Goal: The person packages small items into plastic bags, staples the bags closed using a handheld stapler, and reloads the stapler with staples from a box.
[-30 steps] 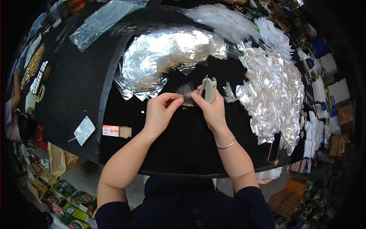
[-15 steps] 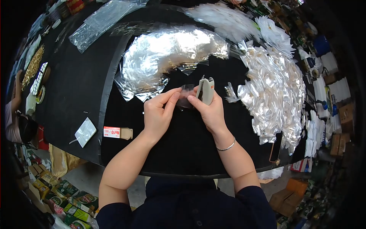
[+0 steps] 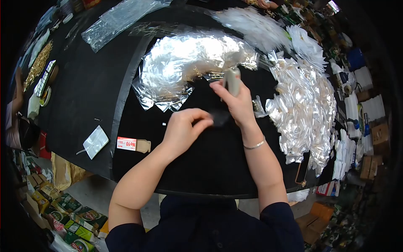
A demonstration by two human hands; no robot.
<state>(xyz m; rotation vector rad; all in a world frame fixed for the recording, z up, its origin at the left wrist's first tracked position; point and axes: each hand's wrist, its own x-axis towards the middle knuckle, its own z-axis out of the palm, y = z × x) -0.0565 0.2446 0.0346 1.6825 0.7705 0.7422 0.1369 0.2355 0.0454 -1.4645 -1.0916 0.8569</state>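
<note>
My left hand (image 3: 187, 128) pinches the edge of a small clear plastic bag (image 3: 220, 118), blurred against the black table. My right hand (image 3: 236, 98) is wrapped round a pale grey stapler (image 3: 232, 82), held upright above and to the right of the bag. Stapler and bag are apart. Beyond my hands lies a curved pile of shiny clear bags (image 3: 168, 63) with gold bits along its inner edge. To the right spreads a large pile of folded clear packets (image 3: 302, 105), with a loose packet (image 3: 258, 106) beside my right hand.
A red and white staple box (image 3: 126, 143) and a white square packet (image 3: 96, 142) lie at the left. Long plastic sleeves (image 3: 119, 21) are at the back left, white sheets (image 3: 254, 27) at the back right. Another person's arm (image 3: 18, 94) shows at the far left.
My right hand has moved up and away from my left hand with the stapler. My left hand has shifted slightly down and right with the bag. The view has shifted slightly.
</note>
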